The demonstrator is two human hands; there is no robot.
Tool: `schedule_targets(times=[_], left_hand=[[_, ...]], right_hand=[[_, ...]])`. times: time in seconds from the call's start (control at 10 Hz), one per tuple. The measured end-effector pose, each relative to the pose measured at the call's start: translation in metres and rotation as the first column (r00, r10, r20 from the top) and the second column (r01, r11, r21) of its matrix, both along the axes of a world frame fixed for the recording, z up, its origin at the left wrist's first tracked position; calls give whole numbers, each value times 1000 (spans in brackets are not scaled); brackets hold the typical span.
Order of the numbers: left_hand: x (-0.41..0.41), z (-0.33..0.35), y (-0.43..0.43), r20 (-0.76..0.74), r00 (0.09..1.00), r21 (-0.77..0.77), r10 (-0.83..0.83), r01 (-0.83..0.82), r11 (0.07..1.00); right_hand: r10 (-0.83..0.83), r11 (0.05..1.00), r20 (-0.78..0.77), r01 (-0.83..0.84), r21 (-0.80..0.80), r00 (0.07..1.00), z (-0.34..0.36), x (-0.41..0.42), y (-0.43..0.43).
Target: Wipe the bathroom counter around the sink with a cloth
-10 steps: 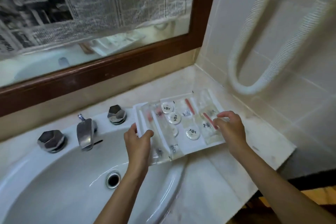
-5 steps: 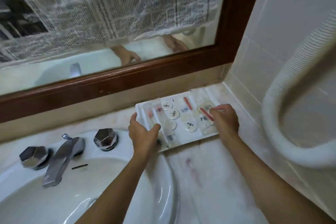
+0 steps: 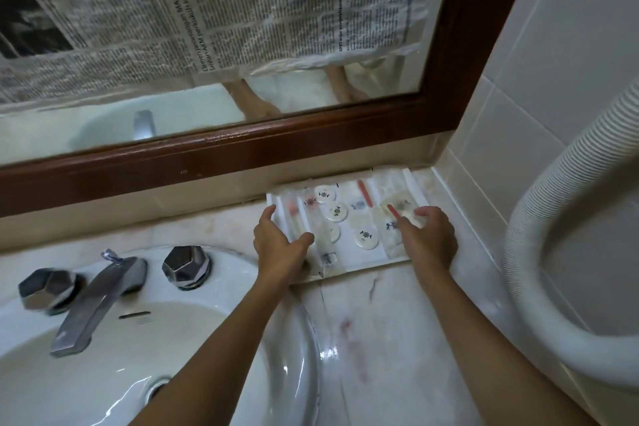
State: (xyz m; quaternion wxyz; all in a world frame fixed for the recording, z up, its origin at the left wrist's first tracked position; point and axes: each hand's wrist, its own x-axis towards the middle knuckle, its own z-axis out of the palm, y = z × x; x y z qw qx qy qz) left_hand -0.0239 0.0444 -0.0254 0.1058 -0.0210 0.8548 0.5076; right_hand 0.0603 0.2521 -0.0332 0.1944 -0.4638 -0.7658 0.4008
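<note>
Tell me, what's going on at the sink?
A person grips a white tray of little toiletries with the left hand and right hand. The tray is at the back corner of the counter, beside the sink and under the mirror. No wiping is under way yet.

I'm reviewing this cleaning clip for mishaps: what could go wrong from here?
The round white discs look loose on the tray; if the left hand or right hand tilts it, they could slide toward the sink. The tray covers the back corner of the counter, so that patch may go unwiped. The reddish stain nearby might be missed too.
</note>
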Motion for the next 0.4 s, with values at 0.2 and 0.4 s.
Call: schedule_targets(times=[0.2, 0.4], left_hand=[[9, 10, -3, 96, 990, -303, -104, 129, 944], [71, 37, -53, -48, 999, -96, 8, -13, 995]], right_hand=[[67, 996, -16, -66, 66, 998, 12, 11, -11], [165, 983, -165, -149, 109, 972, 39, 47, -75]])
